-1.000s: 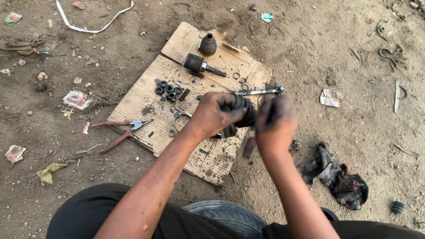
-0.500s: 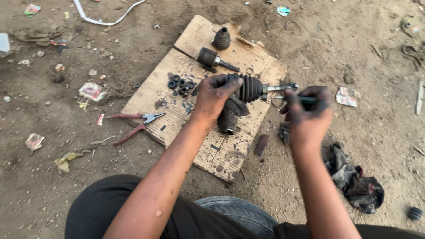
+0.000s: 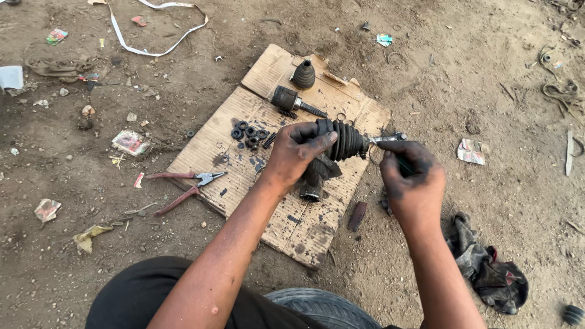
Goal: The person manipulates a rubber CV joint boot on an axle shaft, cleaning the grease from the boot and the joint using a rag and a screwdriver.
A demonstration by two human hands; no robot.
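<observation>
My left hand point(image 3: 297, 152) grips a black ribbed rubber boot point(image 3: 345, 139) fitted on a metal shaft point(image 3: 390, 138), held above a sheet of cardboard point(image 3: 244, 97). My right hand point(image 3: 411, 176) is closed around a thin tool at the boot's narrow end, beside the shaft tip. A dark joint piece point(image 3: 312, 183) hangs below my left hand. Both hands are smeared with black grease.
On the cardboard lie a small rubber boot point(image 3: 303, 74), a joint stub point(image 3: 291, 101), several black rings and bearings point(image 3: 250, 134) and red-handled pliers point(image 3: 183, 186). A greasy rag point(image 3: 487, 268) lies on the dirt at right. A white strap point(image 3: 152, 36) and litter are scattered around.
The boot and shaft have turned so the ribs face up more. My right hand has shifted from in front of the boot to the shaft end. The view has moved slightly.
</observation>
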